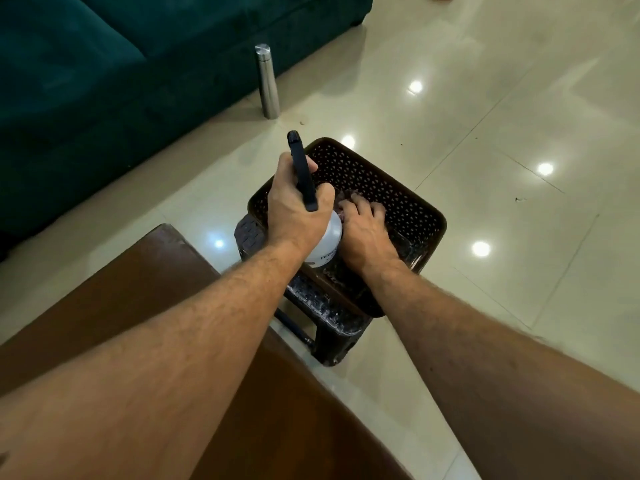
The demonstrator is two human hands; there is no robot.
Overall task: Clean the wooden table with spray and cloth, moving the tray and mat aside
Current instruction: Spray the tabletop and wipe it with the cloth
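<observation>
A glossy cream tiled floor fills most of the frame, with ceiling lights mirrored in it. On the floor stand a dark green sofa at the upper left, a steel bottle upright just beside the sofa's front edge, and a dark plastic stool at the centre, which carries a brown perforated basket. The brown wooden surface runs across the lower left, its corner near the stool.
</observation>
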